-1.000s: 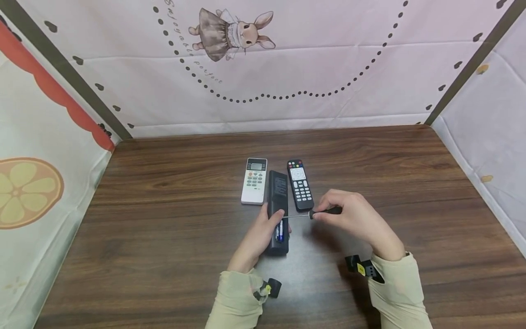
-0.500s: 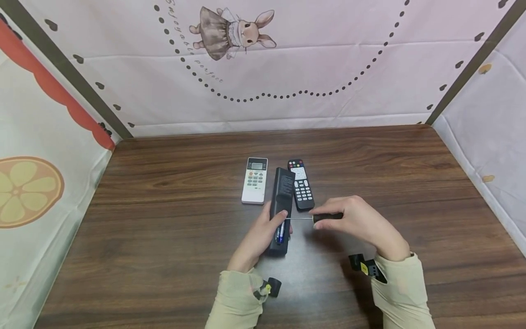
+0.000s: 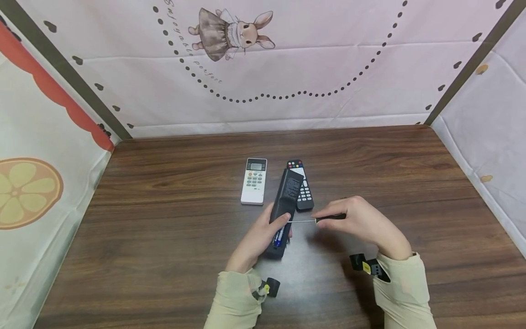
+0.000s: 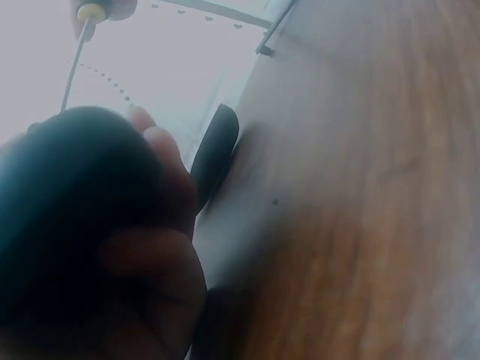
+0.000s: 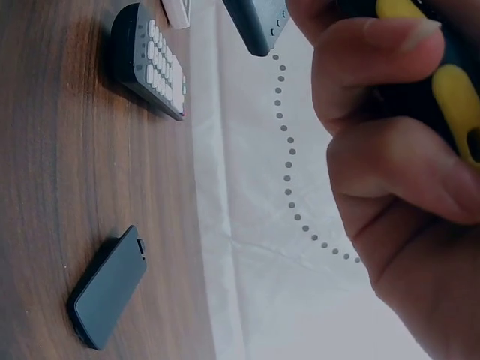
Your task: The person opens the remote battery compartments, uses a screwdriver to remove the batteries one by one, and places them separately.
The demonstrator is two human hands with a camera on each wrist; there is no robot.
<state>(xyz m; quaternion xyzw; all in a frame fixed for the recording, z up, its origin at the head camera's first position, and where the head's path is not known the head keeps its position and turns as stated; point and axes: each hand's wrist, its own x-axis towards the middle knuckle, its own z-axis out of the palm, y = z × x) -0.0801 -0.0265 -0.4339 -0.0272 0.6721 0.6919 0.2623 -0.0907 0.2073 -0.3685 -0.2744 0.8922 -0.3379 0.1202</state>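
Observation:
A black remote control lies back side up in my left hand, thumb across its back and fingers around the far side. Its battery compartment is uncovered, and blue-and-white batteries show in it. My right hand grips a screwdriver, whose handle shows black and yellow in the right wrist view. The thin shaft points left, its end right at the left thumb and the compartment's upper edge. In the left wrist view the remote's dark end hides much of the hand.
A white remote lies left of the held one. A smaller black remote with white buttons lies to the right, partly covered by it. A black battery cover rests on the wooden table. Fabric walls border the table.
The held remote's far end has swung right, now overlapping the small black remote. My right hand and the screwdriver have shifted slightly right and towards me. The other remotes stay put.

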